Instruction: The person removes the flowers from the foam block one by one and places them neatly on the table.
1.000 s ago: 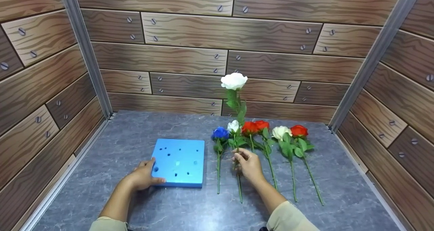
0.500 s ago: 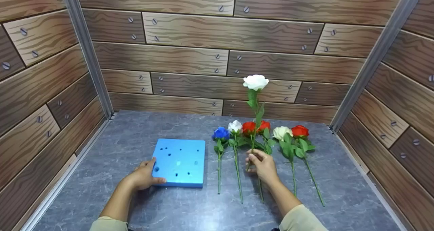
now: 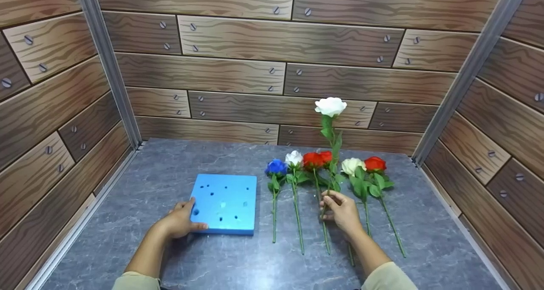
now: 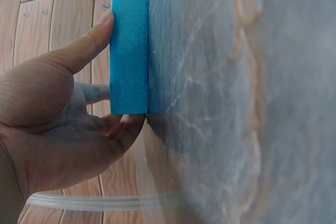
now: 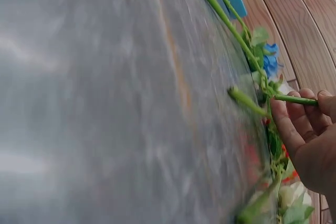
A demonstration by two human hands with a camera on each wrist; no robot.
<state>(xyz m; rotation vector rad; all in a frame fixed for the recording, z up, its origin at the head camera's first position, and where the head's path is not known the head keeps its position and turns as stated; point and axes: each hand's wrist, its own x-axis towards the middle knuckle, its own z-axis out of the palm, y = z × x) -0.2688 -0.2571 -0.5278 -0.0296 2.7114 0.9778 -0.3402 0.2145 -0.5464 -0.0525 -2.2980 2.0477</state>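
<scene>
My left hand (image 3: 178, 221) holds the near-left corner of a flat blue foam block (image 3: 233, 196) with several holes in its top. In the left wrist view the thumb lies along the block's front side and the other fingers bend around the adjoining side. Upright over the row of flowers, a white artificial rose (image 3: 331, 107) is pinched low on its stem by my right hand (image 3: 345, 213). The right wrist view shows the cut end of that stem (image 5: 294, 99) sticking out past the thumb and fingers, above the tabletop.
Right of the block a row of roses lies on the grey marbled table (image 3: 170, 162): blue (image 3: 276, 167), white (image 3: 293, 158), red (image 3: 313, 160), cream (image 3: 352, 166) and another red (image 3: 375, 164). A second red bloom is partly hidden behind the held stem. Wood-patterned walls enclose the table.
My right hand has shifted rightward along the row with the white rose, from over the lying white rose's stem to near the red ones. The left hand and block have stayed put.
</scene>
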